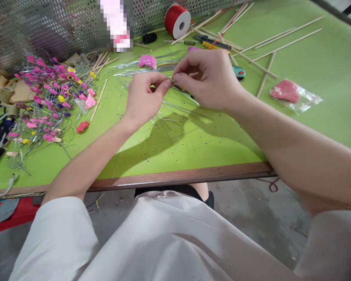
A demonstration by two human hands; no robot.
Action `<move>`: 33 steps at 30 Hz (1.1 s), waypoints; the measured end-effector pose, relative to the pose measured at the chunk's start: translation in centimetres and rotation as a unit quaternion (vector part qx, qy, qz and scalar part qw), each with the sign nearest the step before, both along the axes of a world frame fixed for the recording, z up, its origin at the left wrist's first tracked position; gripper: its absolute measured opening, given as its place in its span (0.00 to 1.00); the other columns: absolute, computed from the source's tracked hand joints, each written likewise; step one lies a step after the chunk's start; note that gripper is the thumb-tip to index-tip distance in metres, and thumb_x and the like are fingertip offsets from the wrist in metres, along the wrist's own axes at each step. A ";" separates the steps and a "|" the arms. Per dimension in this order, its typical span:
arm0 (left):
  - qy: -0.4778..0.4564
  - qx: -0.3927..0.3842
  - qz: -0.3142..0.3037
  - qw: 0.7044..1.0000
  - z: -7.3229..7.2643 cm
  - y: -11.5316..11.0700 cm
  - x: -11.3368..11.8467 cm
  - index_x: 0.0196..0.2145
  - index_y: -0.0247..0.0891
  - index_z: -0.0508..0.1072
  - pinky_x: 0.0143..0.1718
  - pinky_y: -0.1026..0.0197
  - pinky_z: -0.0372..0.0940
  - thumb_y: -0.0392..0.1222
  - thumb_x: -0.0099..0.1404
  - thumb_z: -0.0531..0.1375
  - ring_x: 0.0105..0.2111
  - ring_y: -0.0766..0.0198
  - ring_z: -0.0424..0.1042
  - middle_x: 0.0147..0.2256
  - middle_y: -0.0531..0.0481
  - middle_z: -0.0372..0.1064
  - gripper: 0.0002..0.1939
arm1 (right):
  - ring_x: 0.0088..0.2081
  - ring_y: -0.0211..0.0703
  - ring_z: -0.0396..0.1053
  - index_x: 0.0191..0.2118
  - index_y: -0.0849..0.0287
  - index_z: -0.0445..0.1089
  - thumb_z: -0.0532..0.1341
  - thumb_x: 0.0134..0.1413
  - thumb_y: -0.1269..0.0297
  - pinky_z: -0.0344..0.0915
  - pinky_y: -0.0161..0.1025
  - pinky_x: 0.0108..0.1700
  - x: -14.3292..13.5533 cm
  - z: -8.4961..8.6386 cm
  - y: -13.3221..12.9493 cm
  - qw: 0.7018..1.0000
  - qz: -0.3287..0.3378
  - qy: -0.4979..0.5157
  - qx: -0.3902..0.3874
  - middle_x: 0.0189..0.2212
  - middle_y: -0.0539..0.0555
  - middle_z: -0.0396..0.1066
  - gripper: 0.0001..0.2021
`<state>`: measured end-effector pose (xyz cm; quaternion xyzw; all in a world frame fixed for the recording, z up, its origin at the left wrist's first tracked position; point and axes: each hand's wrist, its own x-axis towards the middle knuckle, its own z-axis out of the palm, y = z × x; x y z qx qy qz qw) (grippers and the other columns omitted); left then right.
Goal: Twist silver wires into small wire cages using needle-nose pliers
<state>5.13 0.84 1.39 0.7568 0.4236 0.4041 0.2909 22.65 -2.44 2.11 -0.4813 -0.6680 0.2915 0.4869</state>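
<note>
Your left hand (146, 93) and right hand (212, 80) meet, fingertips pinched, over the green desk (310, 66).
Both close in a tight pinch on a tiny piece (172, 80), too small to identify, between them. A pink lump (147, 61) lies near silvery strands (127, 73) just beyond your left hand; a red spool (173, 20) lies farther back.

The piece (172, 79) between left grip (146, 93) and right grip (209, 80) is mostly hidden and too small to identify.
</note>
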 end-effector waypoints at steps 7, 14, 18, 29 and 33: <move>-0.003 -0.016 -0.013 1.000 0.1 0.3 0.0 0.26 0.39 0.76 0.36 0.58 0.57 0.33 0.70 0.62 0.31 0.65 0.64 0.25 0.53 0.63 0.14 | 0.29 0.37 0.62 0.29 0.52 0.73 0.73 0.63 0.61 0.57 0.41 0.35 0.3 -0.2 0.8 0.998 0.040 0.034 -0.028 0.25 0.47 0.69 0.12; 0.000 0.001 0.001 1.000 0.2 0.2 0.0 0.27 0.39 0.75 0.34 0.60 0.56 0.33 0.70 0.63 0.30 0.67 0.63 0.26 0.54 0.65 0.12 | 0.27 0.38 0.63 0.29 0.52 0.73 0.75 0.60 0.53 0.59 0.41 0.33 0.3 -0.5 1.0 0.994 0.071 0.074 -0.041 0.23 0.47 0.69 0.15; -0.005 -0.003 -0.003 1.000 0.2 0.1 -0.1 0.28 0.38 0.77 0.35 0.59 0.54 0.34 0.70 0.63 0.29 0.67 0.63 0.26 0.53 0.65 0.11 | 0.31 0.40 0.65 0.30 0.52 0.73 0.75 0.59 0.55 0.60 0.42 0.37 0.3 -0.3 0.7 0.999 0.026 0.030 0.007 0.28 0.49 0.72 0.14; -0.075 -0.134 -0.016 0.988 0.0 0.3 0.2 0.22 0.45 0.70 0.35 0.55 0.57 0.35 0.70 0.63 0.30 0.63 0.58 0.19 0.55 0.49 0.18 | 0.44 0.52 0.68 0.28 0.49 0.64 0.71 0.59 0.62 0.67 0.48 0.50 0.6 -0.1 0.2 0.998 0.017 -0.056 0.035 0.33 0.56 0.69 0.15; -0.120 -0.236 -0.037 0.964 0.8 -0.1 0.2 0.23 0.41 0.71 0.27 0.57 0.45 0.34 0.72 0.64 0.24 0.70 0.47 0.20 0.56 0.47 0.19 | 0.55 0.57 0.68 0.31 0.48 0.65 0.72 0.60 0.57 0.72 0.48 0.49 0.8 0.0 0.0 0.999 0.045 -0.020 -0.024 0.36 0.58 0.70 0.15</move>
